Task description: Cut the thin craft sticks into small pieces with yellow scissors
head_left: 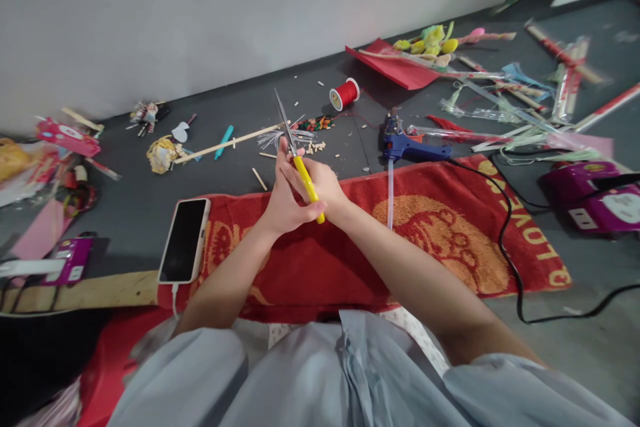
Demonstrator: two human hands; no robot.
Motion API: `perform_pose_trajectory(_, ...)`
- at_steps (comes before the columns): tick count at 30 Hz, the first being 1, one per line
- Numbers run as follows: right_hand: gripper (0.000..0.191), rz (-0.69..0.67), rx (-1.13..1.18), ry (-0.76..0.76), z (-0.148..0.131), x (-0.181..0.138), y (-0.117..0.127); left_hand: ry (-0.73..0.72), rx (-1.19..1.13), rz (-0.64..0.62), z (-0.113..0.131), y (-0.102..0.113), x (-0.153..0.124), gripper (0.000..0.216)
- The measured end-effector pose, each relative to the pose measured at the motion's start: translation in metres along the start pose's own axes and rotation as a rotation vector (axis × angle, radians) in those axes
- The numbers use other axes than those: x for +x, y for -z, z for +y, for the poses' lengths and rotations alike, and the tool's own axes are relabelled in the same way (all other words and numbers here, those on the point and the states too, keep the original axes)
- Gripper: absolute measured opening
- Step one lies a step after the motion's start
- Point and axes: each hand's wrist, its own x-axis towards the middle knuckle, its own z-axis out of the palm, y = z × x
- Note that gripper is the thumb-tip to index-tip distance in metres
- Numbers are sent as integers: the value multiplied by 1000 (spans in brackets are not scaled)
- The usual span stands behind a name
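Observation:
Both my hands meet above the far edge of a red towel (440, 240). My right hand (323, 183) is closed round the yellow handle of a pair of scissors (300, 163), whose thin grey blades point up and away from me. My left hand (284, 197) is curled shut beside it, with its fingertips pinched at the base of the blades. Whatever those fingers pinch is too small to make out. Small pale cut bits (316, 145) and silvery strands (273, 139) lie on the dark table just beyond my hands.
A phone (184, 240) on a white cable lies left of my hands. A blue glue gun (410, 147) with a black cord rests right of them, a red thread spool (345, 94) behind. Long wooden stick (230, 142), purple box (597, 197), wrapped sticks and craft scraps lie around.

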Motion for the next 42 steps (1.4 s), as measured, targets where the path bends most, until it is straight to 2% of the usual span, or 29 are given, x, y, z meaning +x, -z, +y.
perform_pose_trajectory(7,45,-3,26,30,2,1,-1,4,27,-27,-3,1,1,117)
perform_pose_trajectory(11,46,-2,19,14,3,2,0,-11,-39,-19,-7,0,0,115)
perform_pose_trajectory(13,46,17,-43,-2,2,1,4,-48,-52,90,-3,1,1,100)
perform_pose_trajectory(15,48,29,-130,-24,0,0,7,-135,41,287,6,7,2,70)
perform_pose_trajectory(16,49,30,-173,-32,-1,0,9,-200,150,418,12,12,4,52)
perform_pose_trajectory(18,51,27,-247,-39,-3,-2,11,-360,486,574,21,24,7,24)
perform_pose_trajectory(20,55,15,-302,-41,-4,-3,11,-395,773,656,25,35,10,16)
perform_pose_trajectory(22,58,2,-339,-33,-5,-5,9,-306,889,656,23,44,13,21)
perform_pose_trajectory(26,61,-9,-389,-7,-6,-8,8,-159,827,505,8,52,14,22)
perform_pose_trajectory(28,61,-9,-408,3,-7,-9,9,-167,793,472,5,53,14,20)
perform_pose_trajectory(33,60,-7,-416,23,-7,-10,11,-242,764,524,9,57,17,16)
perform_pose_trajectory(42,59,-6,-402,72,-4,-10,11,-157,560,478,17,60,18,14)
